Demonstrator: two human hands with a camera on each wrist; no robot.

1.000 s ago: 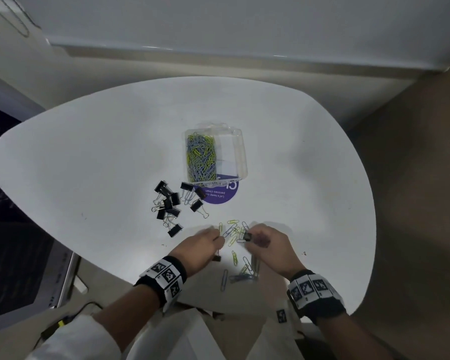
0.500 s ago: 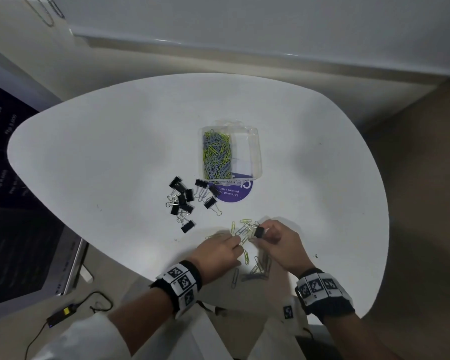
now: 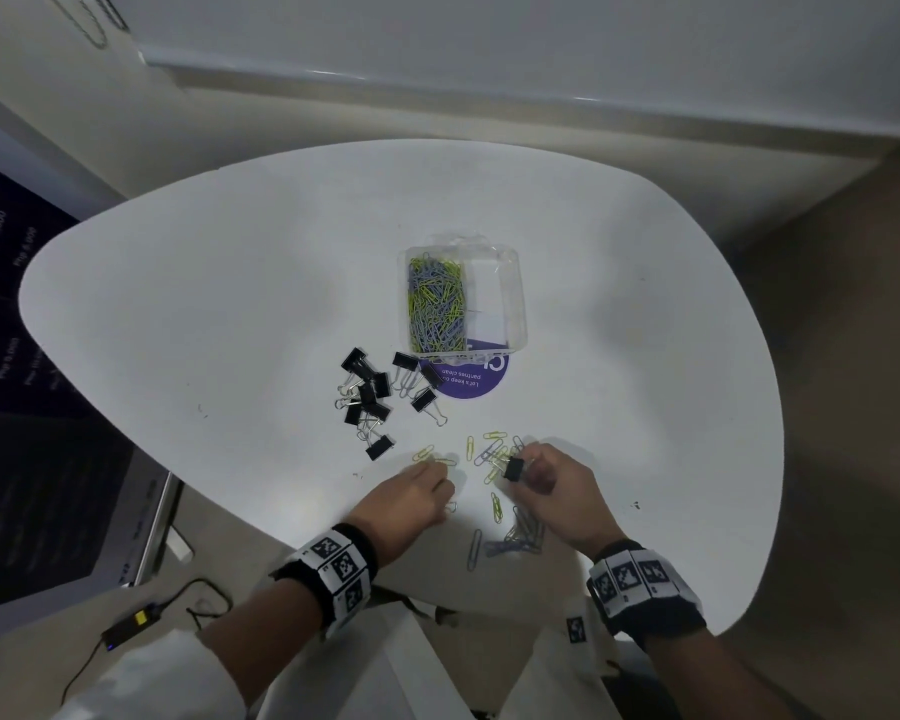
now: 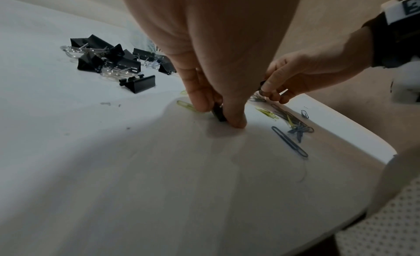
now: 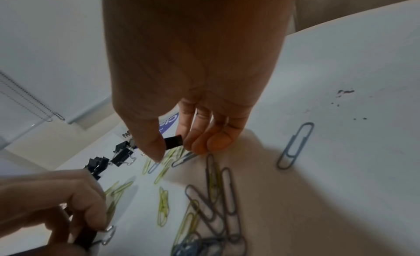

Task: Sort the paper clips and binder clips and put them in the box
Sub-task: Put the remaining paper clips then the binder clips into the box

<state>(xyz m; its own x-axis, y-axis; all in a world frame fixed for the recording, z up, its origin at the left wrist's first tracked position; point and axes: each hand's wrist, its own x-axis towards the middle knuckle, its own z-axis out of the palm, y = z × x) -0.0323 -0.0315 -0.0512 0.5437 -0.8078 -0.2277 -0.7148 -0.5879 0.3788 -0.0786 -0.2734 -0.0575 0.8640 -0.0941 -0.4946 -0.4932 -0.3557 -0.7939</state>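
Note:
A clear plastic box stands mid-table, its left half full of yellow and grey paper clips. A heap of black binder clips lies to its left front. Loose paper clips are scattered near the front edge. My right hand pinches a black binder clip between thumb and fingers just above the loose clips, plain in the right wrist view. My left hand pinches another black binder clip against the table, hidden under the hand in the head view.
A purple round sticker lies under the box's near end. The white table has a curved front edge close to both wrists. A dark screen and a cable adapter sit at the lower left, off the table.
The right hand has lifted its binder clip slightly and turned it. The left hand has drawn back to the left onto its own binder clip. The head camera shifted left.

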